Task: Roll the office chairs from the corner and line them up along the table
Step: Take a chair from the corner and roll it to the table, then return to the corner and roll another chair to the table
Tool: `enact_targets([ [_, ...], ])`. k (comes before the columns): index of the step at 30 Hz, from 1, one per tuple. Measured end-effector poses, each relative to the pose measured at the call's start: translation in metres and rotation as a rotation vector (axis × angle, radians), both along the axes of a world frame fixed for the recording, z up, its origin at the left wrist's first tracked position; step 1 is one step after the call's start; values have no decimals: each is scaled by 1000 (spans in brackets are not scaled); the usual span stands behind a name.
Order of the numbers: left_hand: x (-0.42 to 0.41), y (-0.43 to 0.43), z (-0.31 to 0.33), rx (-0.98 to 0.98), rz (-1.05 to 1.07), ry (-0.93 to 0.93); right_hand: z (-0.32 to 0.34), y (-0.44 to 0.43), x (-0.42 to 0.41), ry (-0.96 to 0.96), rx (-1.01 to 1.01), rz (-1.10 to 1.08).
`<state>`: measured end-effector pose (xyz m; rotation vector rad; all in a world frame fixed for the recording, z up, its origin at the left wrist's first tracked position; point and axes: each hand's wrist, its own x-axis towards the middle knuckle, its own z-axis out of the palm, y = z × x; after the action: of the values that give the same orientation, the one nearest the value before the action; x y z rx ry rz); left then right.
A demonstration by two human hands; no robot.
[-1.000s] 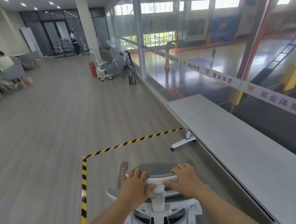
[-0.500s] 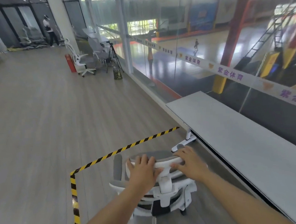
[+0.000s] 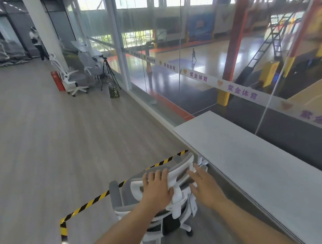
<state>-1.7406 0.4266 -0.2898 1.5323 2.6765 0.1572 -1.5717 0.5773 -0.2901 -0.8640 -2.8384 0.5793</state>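
Now the chair (image 3: 123, 198) is standing just beside the near end of the table (image 3: 254, 163), closer to it than half a second ago, and it is turning: its headrest (image 3: 180, 170) is no longer lying square to the view but slanting, with its right end pointing at the table's foot (image 3: 202, 161). The left hand (image 3: 157, 190) is pressing on the middle of the headrest, its fingers (image 3: 156, 176) lying nearly straight and side by side across the rim, thumb splayed to the right. The right hand (image 3: 206, 189) is letting go of its earlier grip: its fingers (image 3: 195, 173) are stretching out straight and slightly spread, only the tips touching the headrest's right end. The chair is now covering part of the striped tape (image 3: 89, 203) on the floor. The view is also swinging left, bringing more of the glass wall (image 3: 152, 69) into sight.
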Motion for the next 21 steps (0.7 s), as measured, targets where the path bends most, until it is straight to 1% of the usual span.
enact_targets([
  [5,-3,36,11,0,-9,29,3,45,11,-85,-21,-13],
  [8,14,58,16,7,-132,84,8,65,26,-104,-17,-33],
  [10,30,75,17,-32,-224,107,10,73,42,-127,-8,-83],
  [12,46,96,19,-69,-314,108,13,77,64,-144,-27,-160],
  [16,88,144,23,-67,-510,106,19,79,128,-150,-76,-369],
  [21,181,181,16,-77,-815,132,23,35,242,-140,-119,-720],
])
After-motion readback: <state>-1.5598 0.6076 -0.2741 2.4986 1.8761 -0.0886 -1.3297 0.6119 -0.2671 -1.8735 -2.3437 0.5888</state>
